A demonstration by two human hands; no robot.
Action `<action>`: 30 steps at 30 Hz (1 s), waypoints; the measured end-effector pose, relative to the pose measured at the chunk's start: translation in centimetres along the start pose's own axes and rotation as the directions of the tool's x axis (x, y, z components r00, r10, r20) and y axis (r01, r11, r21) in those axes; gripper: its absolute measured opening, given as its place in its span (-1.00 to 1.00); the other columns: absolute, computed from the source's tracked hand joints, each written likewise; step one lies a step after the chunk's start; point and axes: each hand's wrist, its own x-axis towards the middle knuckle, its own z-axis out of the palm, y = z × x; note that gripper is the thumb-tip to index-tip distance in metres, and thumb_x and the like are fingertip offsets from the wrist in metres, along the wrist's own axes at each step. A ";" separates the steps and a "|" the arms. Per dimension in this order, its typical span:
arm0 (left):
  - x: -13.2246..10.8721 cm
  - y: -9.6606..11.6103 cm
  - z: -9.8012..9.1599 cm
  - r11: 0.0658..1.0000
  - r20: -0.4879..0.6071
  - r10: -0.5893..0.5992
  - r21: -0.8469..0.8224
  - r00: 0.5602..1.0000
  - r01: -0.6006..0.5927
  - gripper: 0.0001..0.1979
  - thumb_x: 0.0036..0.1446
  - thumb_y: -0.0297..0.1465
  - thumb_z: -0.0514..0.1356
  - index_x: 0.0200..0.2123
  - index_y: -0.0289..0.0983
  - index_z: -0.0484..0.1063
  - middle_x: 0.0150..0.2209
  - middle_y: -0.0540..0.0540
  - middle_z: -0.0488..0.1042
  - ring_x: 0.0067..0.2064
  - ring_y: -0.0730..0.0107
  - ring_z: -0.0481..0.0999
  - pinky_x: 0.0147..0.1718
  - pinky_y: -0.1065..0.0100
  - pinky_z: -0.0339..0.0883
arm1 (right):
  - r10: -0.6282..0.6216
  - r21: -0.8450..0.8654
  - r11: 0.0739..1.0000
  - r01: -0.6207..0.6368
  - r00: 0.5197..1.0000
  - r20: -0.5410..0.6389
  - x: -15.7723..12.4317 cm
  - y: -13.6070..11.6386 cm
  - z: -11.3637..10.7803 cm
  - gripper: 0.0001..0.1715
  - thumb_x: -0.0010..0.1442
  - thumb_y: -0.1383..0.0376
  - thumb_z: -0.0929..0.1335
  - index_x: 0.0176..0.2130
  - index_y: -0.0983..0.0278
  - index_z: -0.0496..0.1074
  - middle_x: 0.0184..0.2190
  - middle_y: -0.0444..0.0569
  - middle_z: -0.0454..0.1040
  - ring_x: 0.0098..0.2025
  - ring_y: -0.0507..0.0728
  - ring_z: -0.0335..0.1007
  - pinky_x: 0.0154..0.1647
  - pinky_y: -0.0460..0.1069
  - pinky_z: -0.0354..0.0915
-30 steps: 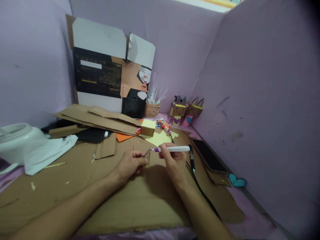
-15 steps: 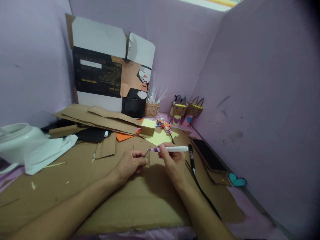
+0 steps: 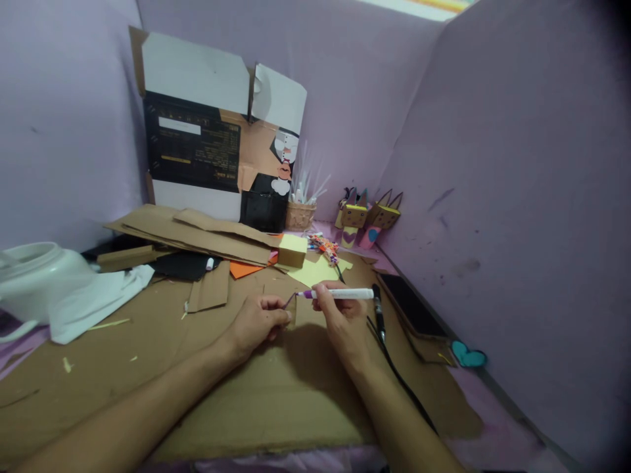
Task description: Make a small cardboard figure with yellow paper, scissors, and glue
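Pinched in my left hand (image 3: 261,322) is a small piece of cardboard (image 3: 292,313) with a purple line along its upper edge. My right hand (image 3: 342,322) is closed round a white marker (image 3: 352,293) with a purple front end. The marker lies nearly level, its tip pointing left and meeting the cardboard piece's edge, or very close to it. Part of the piece is hidden behind my left fingers. Just right of my right hand lies a black pen (image 3: 378,312), beside a black cable (image 3: 401,381).
A brown cardboard sheet (image 3: 236,407) covers the table. Stacked cardboard strips (image 3: 197,236), a small box with a yellow top (image 3: 292,249) and yellow paper (image 3: 315,270) lie behind my hands. A white pot (image 3: 39,282) stands left; a phone (image 3: 411,305) and teal heart (image 3: 468,355) lie right.
Almost nothing differs. The marker and my right hand have shifted very slightly to the right, while my left hand keeps its pinch on the cardboard piece.
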 end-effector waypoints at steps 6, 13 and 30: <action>0.0 0.1 -0.1 1.000 -0.018 0.005 -0.001 1.000 -0.005 -0.84 -0.29 -0.35 0.20 -0.66 -0.31 0.29 -0.77 0.13 0.23 -0.75 0.66 0.10 -0.74 0.52 -0.12 | 0.017 -0.053 0.998 -0.017 1.000 0.003 0.0 0.2 -0.2 -0.74 0.11 0.21 0.31 -0.51 0.32 0.41 -0.67 -0.14 0.35 -0.61 0.00 0.26 -0.58 -0.12 0.17; -0.1 0.3 0.0 1.000 -0.019 -0.001 0.010 1.000 0.001 -0.85 -0.29 -0.35 0.19 -0.65 -0.32 0.32 -0.76 0.13 0.24 -0.74 0.66 0.10 -0.74 0.52 -0.11 | 0.001 -0.054 0.999 -0.002 1.000 -0.018 -0.1 0.1 -0.2 -0.73 0.12 0.21 0.30 -0.52 0.31 0.40 -0.68 -0.14 0.35 -0.61 0.00 0.26 -0.58 -0.11 0.18; -0.2 0.2 -0.1 1.000 -0.011 0.002 -0.005 1.000 -0.002 -0.83 -0.30 -0.34 0.21 -0.66 -0.31 0.30 -0.75 0.12 0.24 -0.74 0.66 0.10 -0.72 0.51 -0.10 | 0.010 -0.057 0.998 -0.011 1.000 -0.009 -0.1 0.2 -0.2 -0.72 0.12 0.21 0.30 -0.53 0.32 0.40 -0.68 -0.14 0.34 -0.61 0.00 0.25 -0.57 -0.11 0.18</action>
